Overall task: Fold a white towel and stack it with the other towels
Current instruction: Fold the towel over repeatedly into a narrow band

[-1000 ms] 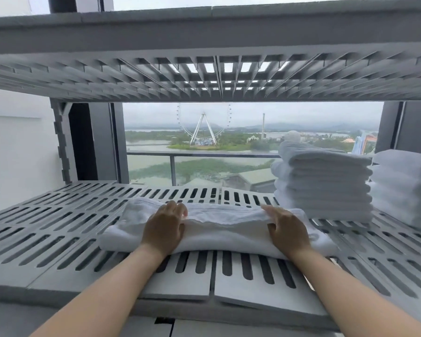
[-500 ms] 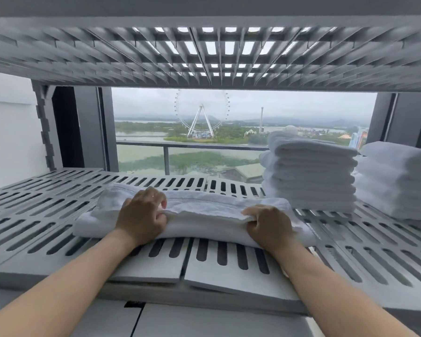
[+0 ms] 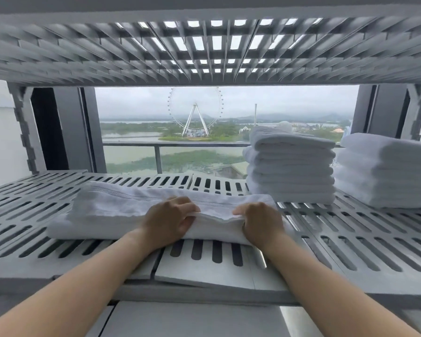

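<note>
Both hands are on the white towel [image 3: 112, 207], which lies flat on the slotted shelf [image 3: 362, 249], already folded into a long band. Your left hand [image 3: 168, 221] and right hand [image 3: 260, 222] sit close together on its near edge. The fingers [image 3: 179, 202] curl over the top layer and the thumbs tuck toward the fold, so each hand is pinching cloth rather than resting on it. How many layers are caught, I cannot tell. The long axis runs left to right, crosswise to your forearms. The band is not centred on your grip: most of its length stretches away to the left of your left fingers, while the right end stops just past your right fingers. Judgement: the next fold goes across the length, and the long left portion has to travel, so the left hand carries and the right anchors. The destination lies beyond and to the right of your right fingers: a stack of folded towels [image 3: 292, 171], its base near the towel's right end, touching or not I cannot tell. Your right hand is the nearer one for placing. Farther right again stands a second stack [image 3: 387, 171], bulkier, just beside the first. On the shelf: those two piles and the towel in hand. The upper shelf [image 3: 204, 45] leaves room above the first pile, enough for one more towel by the look of it.
</note>
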